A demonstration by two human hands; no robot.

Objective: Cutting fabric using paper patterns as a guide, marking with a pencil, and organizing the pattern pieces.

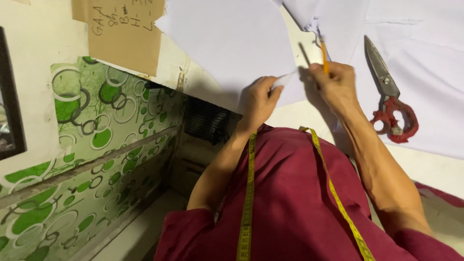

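Observation:
My left hand (258,100) pinches the edge of a white fabric sheet (232,43) that lies over the table, fingers closed on a folded corner. Just to the right, my right hand (336,84) grips an orange pencil (324,57) with its tip on the white fabric. The two hands sit close together, a few centimetres apart. A yellow measuring tape (249,193) hangs around my neck over a dark red garment.
Large scissors with red handles (390,96) lie on white cloth (425,63) at the right. A brown cardboard pattern piece (125,34) hangs at the upper left. A wall with green circle patterns (96,145) runs along the left.

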